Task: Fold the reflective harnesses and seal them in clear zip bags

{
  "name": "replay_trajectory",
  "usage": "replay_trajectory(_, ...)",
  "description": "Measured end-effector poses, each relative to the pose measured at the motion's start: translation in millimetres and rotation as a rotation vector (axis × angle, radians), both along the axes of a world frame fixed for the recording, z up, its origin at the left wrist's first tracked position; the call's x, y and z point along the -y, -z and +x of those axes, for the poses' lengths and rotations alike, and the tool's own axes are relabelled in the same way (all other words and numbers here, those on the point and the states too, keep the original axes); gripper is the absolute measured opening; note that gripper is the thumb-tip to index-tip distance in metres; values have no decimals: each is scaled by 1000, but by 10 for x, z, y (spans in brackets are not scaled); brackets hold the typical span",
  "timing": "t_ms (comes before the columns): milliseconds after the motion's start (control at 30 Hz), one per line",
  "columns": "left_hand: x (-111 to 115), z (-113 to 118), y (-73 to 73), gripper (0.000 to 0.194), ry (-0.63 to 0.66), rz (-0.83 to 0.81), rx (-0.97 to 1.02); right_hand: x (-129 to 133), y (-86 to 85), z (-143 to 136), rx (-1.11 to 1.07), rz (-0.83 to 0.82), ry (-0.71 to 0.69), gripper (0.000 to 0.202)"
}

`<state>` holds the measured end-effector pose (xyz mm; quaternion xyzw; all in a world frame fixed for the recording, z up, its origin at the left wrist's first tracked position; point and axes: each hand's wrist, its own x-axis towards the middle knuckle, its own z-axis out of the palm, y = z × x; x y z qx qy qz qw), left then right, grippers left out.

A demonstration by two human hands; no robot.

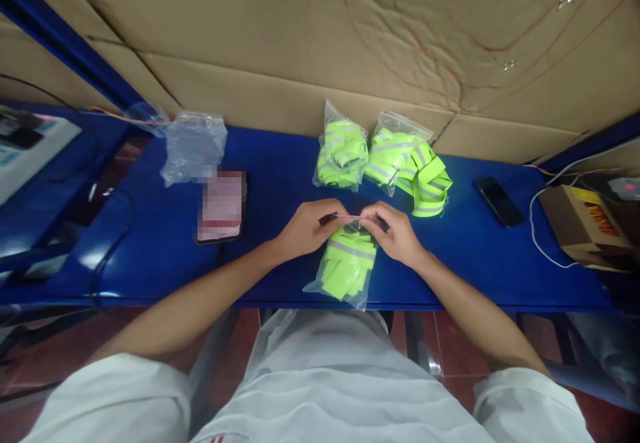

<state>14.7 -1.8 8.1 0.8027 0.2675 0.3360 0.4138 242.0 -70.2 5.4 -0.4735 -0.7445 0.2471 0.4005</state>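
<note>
Near the front edge of the blue table lies a clear plastic zip bag [349,266] with neon yellow-green reflective strips inside. My left hand [315,228] pinches the left part of its top edge between thumb and fingers. On the right part of that same edge, my right hand [393,231] pinches the plastic, close to the left one. Just beyond my hands stands another zip bag of reflective strips [343,153]. To its right is one more bag [395,153], with a length of reflective strip [430,186] spilling out of it.
A crumpled clear plastic bag [195,144] and a phone with a pinkish, blurred-out screen [223,203] lie to the left. On the right are a dark phone [499,201], a white cable [537,233] and a cardboard box [583,223]. Cardboard [250,36] walls the table's back.
</note>
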Motion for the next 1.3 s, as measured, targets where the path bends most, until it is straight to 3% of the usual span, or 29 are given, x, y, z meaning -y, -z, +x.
replay_trajectory(167,-169,-123,-100,36,-99,-118,25,-104,6,76,-157,-53,94,30)
replay_trajectory(300,-262,-224,-236,40,-53,-141,-1,-147,-46,120,-461,-308,201,46)
replay_trajectory(367,-243,-235,-286,40,-43,-137,9,-145,-56,104,-559,-402,195,47)
replay_trajectory(500,-186,-237,-399,44,-90,-125,13,-120,-28,69,-648,-432,164,44)
replay_trajectory(600,-344,-310,-515,46,-275,-7,79,-119,-5,97,-714,-446,149,46)
replay_trajectory(700,-740,-455,-586,46,-536,159,86,-130,10,131,-748,-493,161,48)
replay_trajectory(800,-1189,-603,-563,46,-717,85,-139,-129,31,124,-691,-519,148,45)
replay_trajectory(900,-1453,-779,-498,55,-765,56,-275,-118,48,94,-632,-541,144,45)
replay_trajectory(1133,-1549,-1512,-302,76,-991,114,-565,-114,35,81,-559,-572,147,47)
replay_trajectory(1233,-1607,-1707,-194,79,-932,138,-552,-123,68,76,-502,-583,138,47)
replay_trajectory(1300,-1577,-1706,-195,77,-887,175,-510,-127,103,62,-459,-570,137,48)
